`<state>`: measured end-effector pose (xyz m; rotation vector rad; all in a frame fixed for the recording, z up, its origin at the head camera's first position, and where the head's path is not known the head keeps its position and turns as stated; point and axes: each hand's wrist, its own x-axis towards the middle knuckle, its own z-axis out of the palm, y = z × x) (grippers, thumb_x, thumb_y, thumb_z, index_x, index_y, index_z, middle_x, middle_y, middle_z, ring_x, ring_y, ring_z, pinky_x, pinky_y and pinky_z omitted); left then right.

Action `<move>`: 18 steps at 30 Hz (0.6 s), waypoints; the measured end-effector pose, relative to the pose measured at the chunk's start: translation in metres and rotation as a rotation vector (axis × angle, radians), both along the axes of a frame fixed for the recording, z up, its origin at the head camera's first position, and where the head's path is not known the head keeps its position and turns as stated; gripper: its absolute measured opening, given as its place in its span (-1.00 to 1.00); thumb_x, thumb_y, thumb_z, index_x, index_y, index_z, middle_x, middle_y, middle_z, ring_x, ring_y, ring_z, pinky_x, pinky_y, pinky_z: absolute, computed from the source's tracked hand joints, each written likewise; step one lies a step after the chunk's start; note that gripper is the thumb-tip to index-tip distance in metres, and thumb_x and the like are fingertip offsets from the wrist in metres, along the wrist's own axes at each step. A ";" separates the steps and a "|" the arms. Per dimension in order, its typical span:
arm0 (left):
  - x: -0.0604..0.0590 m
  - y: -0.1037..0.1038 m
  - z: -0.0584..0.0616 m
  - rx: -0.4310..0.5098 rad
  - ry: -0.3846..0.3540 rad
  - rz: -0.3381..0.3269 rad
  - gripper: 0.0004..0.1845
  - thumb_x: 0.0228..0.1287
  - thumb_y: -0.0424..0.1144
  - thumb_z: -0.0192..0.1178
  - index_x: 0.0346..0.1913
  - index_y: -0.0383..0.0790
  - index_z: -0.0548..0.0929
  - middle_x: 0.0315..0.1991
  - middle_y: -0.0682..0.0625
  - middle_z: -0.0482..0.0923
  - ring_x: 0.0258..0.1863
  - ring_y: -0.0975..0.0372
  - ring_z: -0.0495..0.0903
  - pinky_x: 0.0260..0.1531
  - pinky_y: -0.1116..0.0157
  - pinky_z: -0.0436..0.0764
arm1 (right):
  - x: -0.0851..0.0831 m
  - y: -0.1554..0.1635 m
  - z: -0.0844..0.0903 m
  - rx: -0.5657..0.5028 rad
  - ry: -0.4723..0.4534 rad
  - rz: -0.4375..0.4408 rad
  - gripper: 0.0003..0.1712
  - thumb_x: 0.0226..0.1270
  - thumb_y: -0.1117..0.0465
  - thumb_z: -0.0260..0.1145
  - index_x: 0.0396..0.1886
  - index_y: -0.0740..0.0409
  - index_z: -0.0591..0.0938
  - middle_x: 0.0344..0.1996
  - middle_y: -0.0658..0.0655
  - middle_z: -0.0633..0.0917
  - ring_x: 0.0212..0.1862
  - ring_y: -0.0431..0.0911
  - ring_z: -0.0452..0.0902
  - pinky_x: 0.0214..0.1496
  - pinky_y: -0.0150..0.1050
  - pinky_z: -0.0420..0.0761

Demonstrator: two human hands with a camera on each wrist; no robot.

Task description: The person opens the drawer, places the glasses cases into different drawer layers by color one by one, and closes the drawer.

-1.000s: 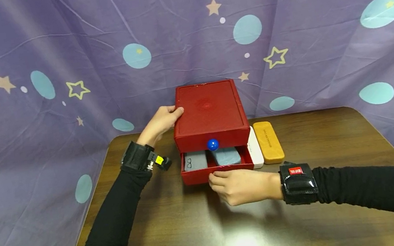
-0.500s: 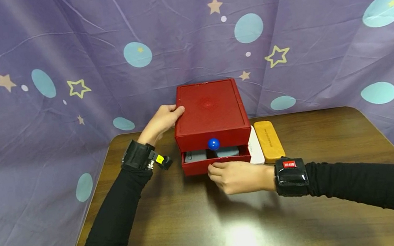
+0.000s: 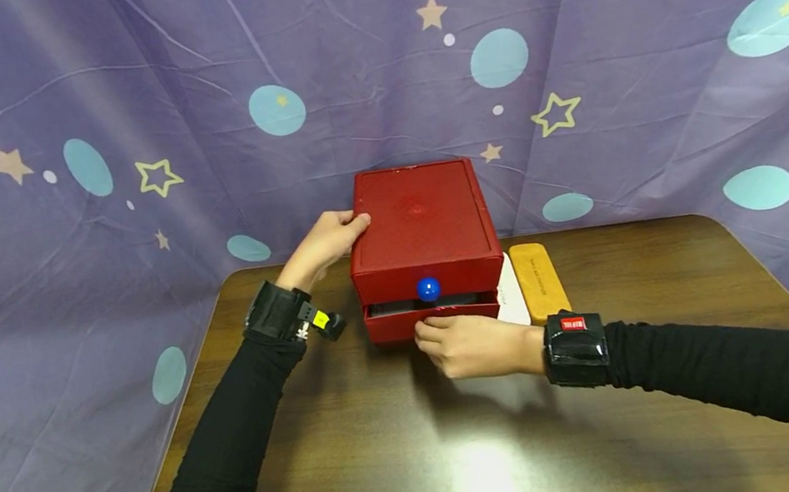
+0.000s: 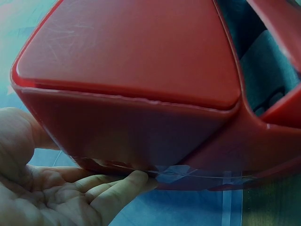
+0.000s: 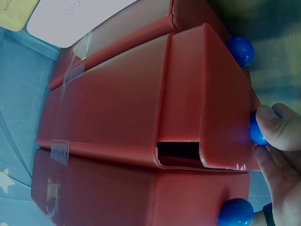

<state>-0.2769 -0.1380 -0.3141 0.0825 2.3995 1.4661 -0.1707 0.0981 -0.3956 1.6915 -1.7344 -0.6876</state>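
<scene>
A red stacked drawer box (image 3: 421, 221) with blue ball knobs stands at the back of the table. Its middle drawer (image 3: 391, 329) sticks out a little below the top one. In the right wrist view, thumb and fingers of my right hand (image 3: 472, 346) pinch that drawer's blue knob (image 5: 258, 129). My left hand (image 3: 326, 243) holds the box at its left rear edge, thumb by the top in the head view. Through the drawer's gap, the left wrist view shows a grey-blue case (image 4: 270, 70) with part of a glasses print.
Right of the box lie a white case (image 3: 512, 297), partly hidden, and a mustard-yellow case (image 3: 539, 280). A purple curtain (image 3: 353, 58) with stars and ovals hangs behind the wooden table (image 3: 363, 452).
The middle drawer has slid back into the box, pushed by my right hand, and its cases are now mostly covered. My left hand has stayed at the box's edge.
</scene>
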 end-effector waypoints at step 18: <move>0.000 -0.001 0.000 -0.039 0.018 -0.004 -0.48 0.62 -0.05 -0.03 0.43 -0.29 0.46 0.00 -0.14 0.67 -0.05 0.20 0.60 0.30 0.15 0.53 | -0.010 -0.002 -0.006 -0.055 0.011 -0.018 -0.82 0.35 0.20 0.28 -0.24 0.07 0.80 -0.21 0.05 0.73 0.00 -0.05 0.60 0.12 -0.25 0.60</move>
